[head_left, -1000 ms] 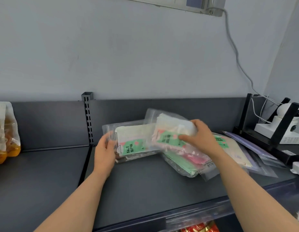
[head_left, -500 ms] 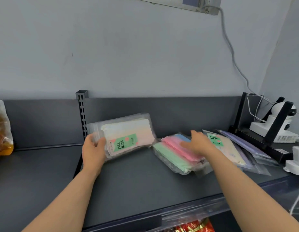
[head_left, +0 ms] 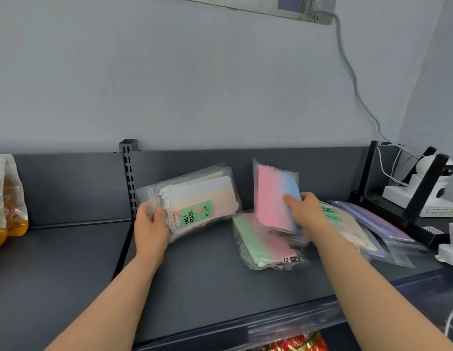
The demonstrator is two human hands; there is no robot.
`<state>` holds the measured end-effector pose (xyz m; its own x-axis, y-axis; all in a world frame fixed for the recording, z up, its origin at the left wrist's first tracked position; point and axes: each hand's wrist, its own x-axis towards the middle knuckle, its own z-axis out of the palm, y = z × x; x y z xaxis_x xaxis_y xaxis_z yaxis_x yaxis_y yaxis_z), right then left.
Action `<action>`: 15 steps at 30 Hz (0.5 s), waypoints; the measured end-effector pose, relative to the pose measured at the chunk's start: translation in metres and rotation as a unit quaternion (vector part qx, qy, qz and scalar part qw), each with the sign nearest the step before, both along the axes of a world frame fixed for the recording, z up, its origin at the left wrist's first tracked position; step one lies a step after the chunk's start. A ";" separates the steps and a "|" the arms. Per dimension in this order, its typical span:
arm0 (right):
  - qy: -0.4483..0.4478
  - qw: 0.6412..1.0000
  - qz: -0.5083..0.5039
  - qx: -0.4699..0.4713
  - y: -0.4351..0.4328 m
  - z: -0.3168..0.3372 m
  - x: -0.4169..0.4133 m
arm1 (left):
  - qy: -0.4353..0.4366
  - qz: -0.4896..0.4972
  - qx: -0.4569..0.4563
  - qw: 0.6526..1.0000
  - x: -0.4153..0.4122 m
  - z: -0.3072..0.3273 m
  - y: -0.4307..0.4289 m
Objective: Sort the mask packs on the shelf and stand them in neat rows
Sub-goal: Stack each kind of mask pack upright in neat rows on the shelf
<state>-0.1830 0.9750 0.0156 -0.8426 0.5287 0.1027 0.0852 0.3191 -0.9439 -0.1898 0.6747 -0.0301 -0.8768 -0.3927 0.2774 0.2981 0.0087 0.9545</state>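
My left hand (head_left: 150,228) grips the left end of a pale mask pack with a green FACE MASK label (head_left: 197,201), tilted against the shelf's dark back panel. My right hand (head_left: 305,211) pinches a pink and blue mask pack (head_left: 273,196) and holds it raised on edge. Under it a green and pink pack (head_left: 261,244) lies flat on the dark shelf (head_left: 207,287). Further right, a cream pack with a green label (head_left: 347,224) and purple packs (head_left: 377,221) lie flat, overlapping.
A slotted upright post (head_left: 128,173) divides the shelf bays. A bag of orange goods (head_left: 7,201) stands at the far left. A black bracket (head_left: 410,198) and a white camera (head_left: 433,188) with cables sit at the right. Red packaging (head_left: 299,344) shows below the shelf edge.
My right hand has taken the pink and blue pack off the flat pile and raised it on edge. My left hand keeps its hold on the labelled pack.
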 end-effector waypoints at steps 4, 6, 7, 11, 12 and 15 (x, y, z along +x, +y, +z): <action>0.014 0.989 -0.020 -0.143 -0.036 -0.013 -0.005 | -0.003 -0.038 0.045 0.998 0.009 0.006 0.015; 0.034 0.983 -0.031 -0.178 -0.056 -0.020 -0.007 | -0.008 -0.063 0.069 0.996 0.012 0.007 0.021; 0.047 0.981 -0.035 -0.185 -0.064 -0.023 -0.009 | -0.010 -0.072 0.080 0.994 0.015 0.008 0.024; 0.037 0.986 -0.052 -0.153 -0.090 -0.032 -0.017 | -0.008 -0.094 0.105 0.990 0.023 0.008 0.029; 0.028 0.989 -0.045 -0.139 -0.096 -0.035 -0.020 | -0.006 -0.098 0.103 0.990 0.023 0.006 0.030; 0.020 0.995 -0.006 -0.099 -0.107 -0.041 -0.022 | 0.006 -0.122 0.093 0.988 0.024 0.004 0.032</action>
